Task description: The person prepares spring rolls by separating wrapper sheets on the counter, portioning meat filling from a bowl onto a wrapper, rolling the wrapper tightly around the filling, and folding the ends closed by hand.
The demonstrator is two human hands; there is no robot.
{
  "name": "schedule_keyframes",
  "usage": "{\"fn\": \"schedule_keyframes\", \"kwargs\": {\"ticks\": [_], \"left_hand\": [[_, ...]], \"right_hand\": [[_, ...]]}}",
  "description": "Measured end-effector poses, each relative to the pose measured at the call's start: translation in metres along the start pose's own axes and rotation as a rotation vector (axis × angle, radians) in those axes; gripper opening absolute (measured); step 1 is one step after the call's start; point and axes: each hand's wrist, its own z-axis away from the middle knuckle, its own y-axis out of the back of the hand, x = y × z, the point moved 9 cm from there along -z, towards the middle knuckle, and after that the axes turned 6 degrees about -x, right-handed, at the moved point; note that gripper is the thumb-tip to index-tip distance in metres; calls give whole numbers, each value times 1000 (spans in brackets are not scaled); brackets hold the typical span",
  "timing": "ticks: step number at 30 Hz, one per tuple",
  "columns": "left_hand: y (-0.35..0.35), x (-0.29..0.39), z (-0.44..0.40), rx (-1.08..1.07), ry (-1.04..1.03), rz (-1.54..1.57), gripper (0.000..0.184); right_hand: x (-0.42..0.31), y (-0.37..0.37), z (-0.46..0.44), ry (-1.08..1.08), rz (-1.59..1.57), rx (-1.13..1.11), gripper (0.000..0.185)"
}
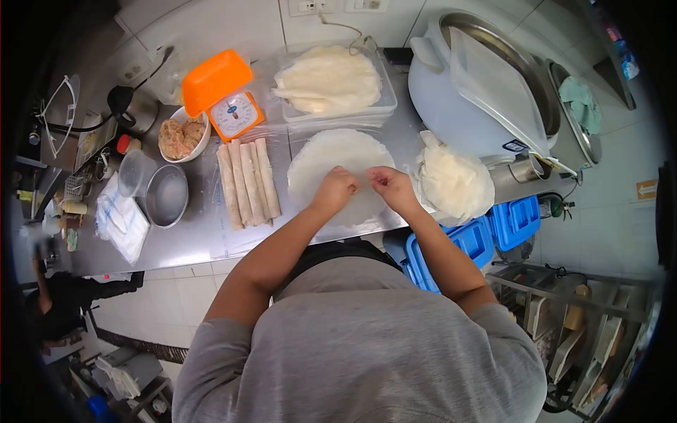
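Observation:
A round, thin white wrapper sheet lies flat on the steel counter in front of me. Over its middle, my left hand is closed with the fingers curled in. Just to the right, my right hand has its fingertips pinched together. Whatever is between the fingers of either hand is hidden or too small to name. To the left several long rolls lie side by side on clear plastic. A loose stack of wrapper sheets sits at the right, near my right wrist.
Behind the sheet stands a clear tub holding more wrappers. An orange kitchen scale and a white bowl of ground filling are at the back left. A metal bowl stands farther left. A big lidded container fills the back right.

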Motion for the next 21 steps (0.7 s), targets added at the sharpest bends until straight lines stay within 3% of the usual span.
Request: {"fn": "schedule_keyframes", "kwargs": {"ticks": [1,4,5,7,12,16,19,21], "left_hand": [[10,9,2,44,25,11,16],[40,30,23,239,131,-102,22],[49,32,29,314,166,-165,24],[40,21,37,262,184,-227,26],[21,7,41,204,254,-243,32],[19,23,34,222,155,-271,25],[1,30,28,244,72,-360,16],[-5,28,18,237,50,-432,13]], "right_hand": [[-2,-2,-2,41,23,-51,38],[-40,-16,-7,453,265,-81,50],[-40,-28,-12,434,227,-167,53],[-36,-52,-16,393,151,-346,58],[-8,-53,-22,390,222,-381,48],[-34,-15,-5,543,97,-121,30],[-14,-15,-1,494,232,-136,21],[8,-8,-2,450,277,-30,15]]}}
